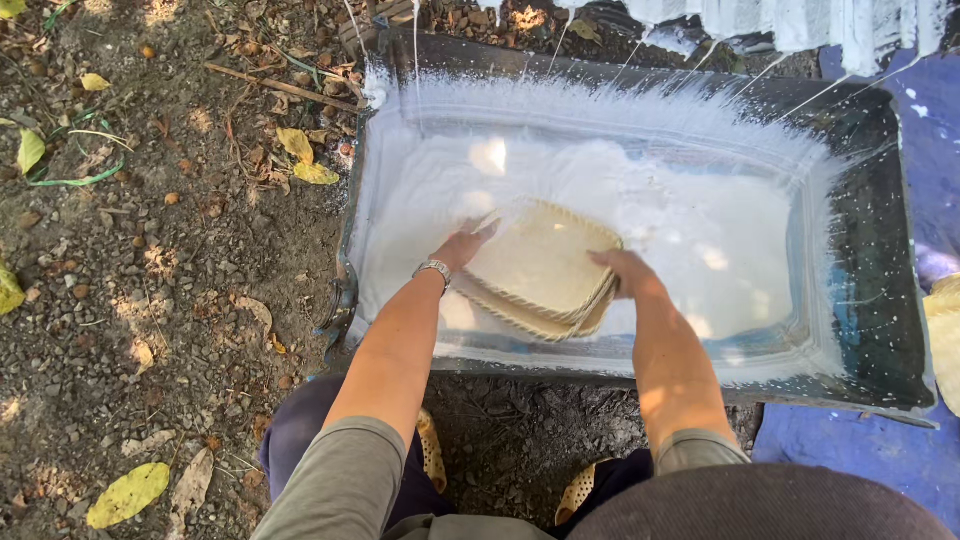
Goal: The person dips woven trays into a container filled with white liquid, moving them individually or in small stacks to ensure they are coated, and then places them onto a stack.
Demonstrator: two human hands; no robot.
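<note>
Two bare hands are holding a stack of woven trays (540, 270) over a dark rectangular tub (880, 240) filled with white liquid (700, 230). The left hand (462, 245) is gripping the stack's edge at about 9 o'clock, its fingers curling onto the rim; the right hand (622, 270) is clamping the opposite edge at about 3 o'clock, its grip pressed around the layered rims. The trays are tilting, near edge lower, and sitting roughly at the tub's middle — whether the bottom one is touching the liquid I cannot tell. A metal wristwatch (434, 268) is circling the left wrist.

White splashes are streaking the tub's far wall at 12 o'clock. A blue tarp (900, 460) is lying under the tub toward 4 o'clock. Gravelly ground (150, 280) with yellow fallen leaves (128, 494) is spreading out at 9 o'clock, and a green cord (70, 182) is lying at 10 o'clock.
</note>
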